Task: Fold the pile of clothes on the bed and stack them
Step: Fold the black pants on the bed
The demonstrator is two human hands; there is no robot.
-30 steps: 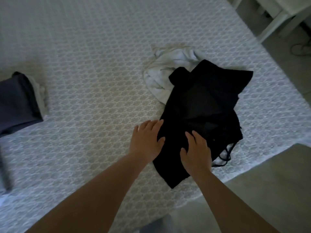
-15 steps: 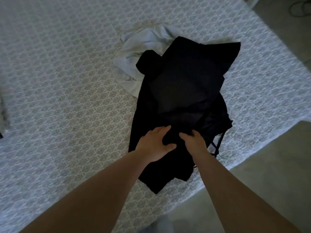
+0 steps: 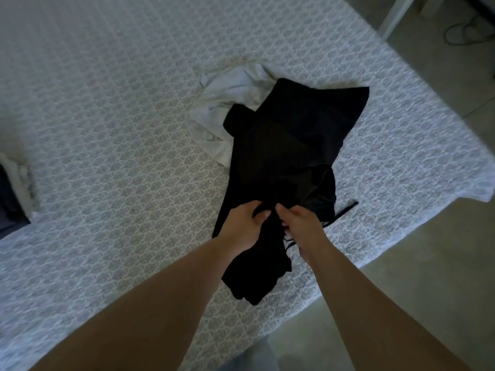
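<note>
A pile of black clothes [image 3: 289, 145] lies near the bed's right corner, partly covering a crumpled white garment [image 3: 227, 103]. My left hand [image 3: 243, 226] grips a fold of black cloth at the near end of the pile. My right hand [image 3: 300, 223] pinches the same black cloth right beside it, fingers curled into the fabric. A thin black strap [image 3: 340, 212] trails out to the right of my right hand. Which black garment I hold is hard to tell in the dim light.
The bed [image 3: 107, 129] has a white lace-pattern cover. A stack of folded clothes [image 3: 12, 194], dark with white under it, sits at the left edge. The bed's edge and grey floor [image 3: 401, 277] lie to the right, with white furniture legs [image 3: 393, 17] and a cable at top right.
Both hands went from lying flat on the black cloth to curling into it and gathering it between them. The view shifted toward the pile.
</note>
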